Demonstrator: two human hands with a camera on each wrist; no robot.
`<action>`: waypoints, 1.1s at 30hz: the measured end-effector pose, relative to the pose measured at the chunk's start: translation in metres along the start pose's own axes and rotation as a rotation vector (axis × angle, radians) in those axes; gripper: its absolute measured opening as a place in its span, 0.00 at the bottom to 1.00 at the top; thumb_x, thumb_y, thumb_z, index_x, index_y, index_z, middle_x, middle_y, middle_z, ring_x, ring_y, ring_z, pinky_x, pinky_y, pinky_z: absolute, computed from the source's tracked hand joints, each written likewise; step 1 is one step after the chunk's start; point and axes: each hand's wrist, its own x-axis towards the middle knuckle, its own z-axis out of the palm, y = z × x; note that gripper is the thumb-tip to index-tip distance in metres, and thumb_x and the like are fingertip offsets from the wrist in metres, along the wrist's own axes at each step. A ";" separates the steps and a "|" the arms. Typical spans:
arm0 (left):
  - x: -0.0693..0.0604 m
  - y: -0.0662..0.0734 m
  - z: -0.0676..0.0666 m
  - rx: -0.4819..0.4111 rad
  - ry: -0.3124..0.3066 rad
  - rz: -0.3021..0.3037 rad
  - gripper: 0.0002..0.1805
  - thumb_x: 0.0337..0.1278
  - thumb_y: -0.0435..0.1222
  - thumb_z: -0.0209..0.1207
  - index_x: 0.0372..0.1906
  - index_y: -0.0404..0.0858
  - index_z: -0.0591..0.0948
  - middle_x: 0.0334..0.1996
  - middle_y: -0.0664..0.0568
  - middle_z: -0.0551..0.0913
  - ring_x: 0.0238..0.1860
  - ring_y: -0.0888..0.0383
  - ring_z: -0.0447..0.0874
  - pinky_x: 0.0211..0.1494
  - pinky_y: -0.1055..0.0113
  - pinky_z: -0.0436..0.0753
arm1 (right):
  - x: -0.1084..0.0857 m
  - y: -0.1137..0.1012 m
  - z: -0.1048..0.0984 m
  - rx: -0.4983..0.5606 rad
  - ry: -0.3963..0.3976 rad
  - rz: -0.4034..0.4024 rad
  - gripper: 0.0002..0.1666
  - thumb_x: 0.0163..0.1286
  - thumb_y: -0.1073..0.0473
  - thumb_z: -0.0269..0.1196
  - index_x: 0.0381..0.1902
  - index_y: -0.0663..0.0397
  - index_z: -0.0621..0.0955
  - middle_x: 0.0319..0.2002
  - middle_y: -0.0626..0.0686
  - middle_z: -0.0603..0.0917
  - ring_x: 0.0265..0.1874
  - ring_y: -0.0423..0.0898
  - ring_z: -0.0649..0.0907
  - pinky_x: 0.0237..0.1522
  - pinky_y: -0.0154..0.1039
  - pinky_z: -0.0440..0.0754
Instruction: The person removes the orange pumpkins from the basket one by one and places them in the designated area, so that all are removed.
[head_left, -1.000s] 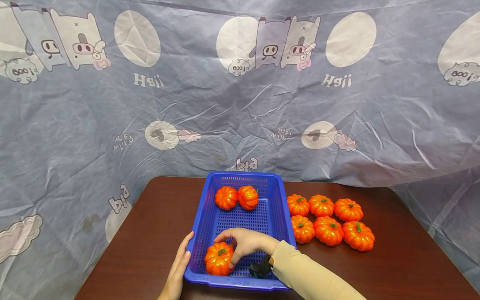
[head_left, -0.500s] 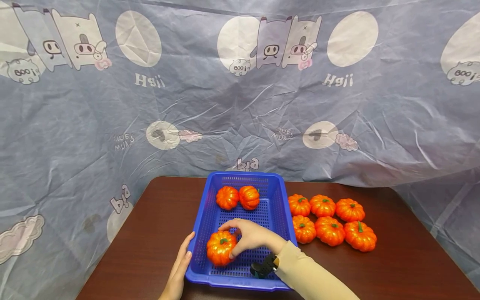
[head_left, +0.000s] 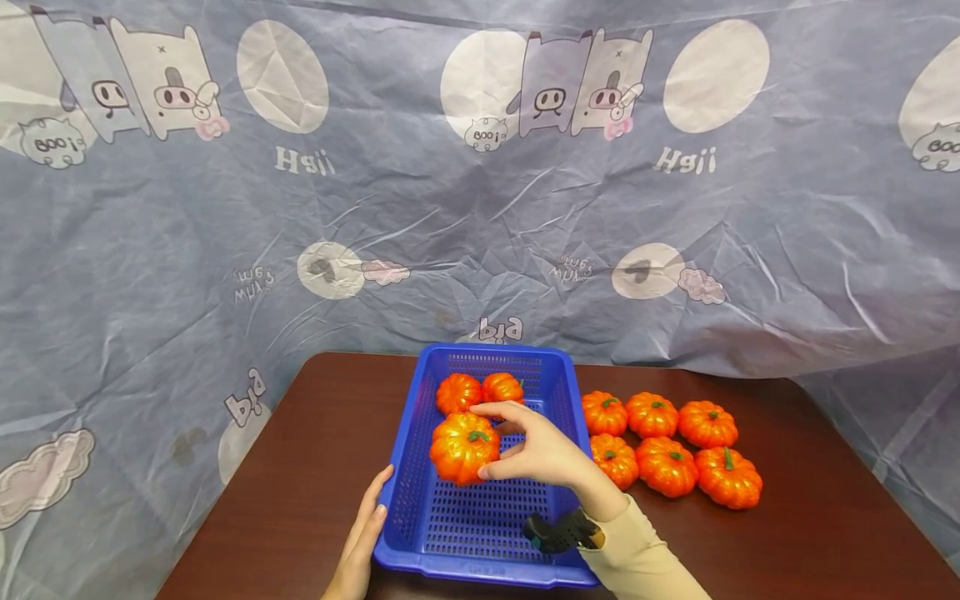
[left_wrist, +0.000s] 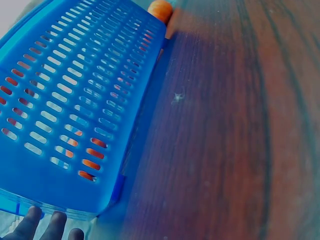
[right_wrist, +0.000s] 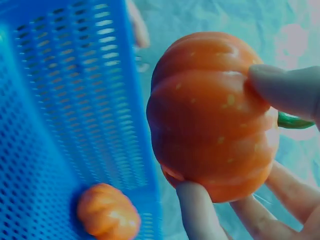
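Note:
My right hand (head_left: pixel 536 450) grips a small orange pumpkin (head_left: pixel 463 450) with a green stem, thumb on one side and fingers on the other. In the head view the pumpkin appears over the blue basket (head_left: pixel 480 569); the right wrist view shows the pumpkin (right_wrist: pixel 212 117) up close between thumb and fingertips. My left hand (head_left: pixel 362 542) rests against the basket's left side with its fingers fairly straight. In the left wrist view, fingertips (left_wrist: pixel 55 225) touch the basket's edge. Two more pumpkins, a left one (head_left: pixel 457 392) and a right one (head_left: pixel 502 388), lie at the basket's far end.
Right of the basket, several pumpkins (head_left: pixel 667 467) sit in two rows on the dark brown table (head_left: pixel 817 517). A grey printed cloth (head_left: pixel 480 208) hangs behind the table. A black wrist device (head_left: pixel 558 532) is strapped to the right wrist.
My right hand has lifted the pumpkin off the basket's near left floor and carried it up and away, toward the basket's middle. The left hand has stayed at the basket's side.

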 end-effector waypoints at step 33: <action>0.002 -0.001 0.001 0.020 0.000 0.042 0.26 0.71 0.37 0.31 0.72 0.41 0.54 0.71 0.39 0.49 0.65 0.74 0.46 0.58 0.31 0.37 | -0.117 0.019 -0.065 -0.036 0.498 0.131 0.42 0.55 0.63 0.71 0.66 0.49 0.67 0.60 0.55 0.68 0.42 0.43 0.82 0.40 0.36 0.80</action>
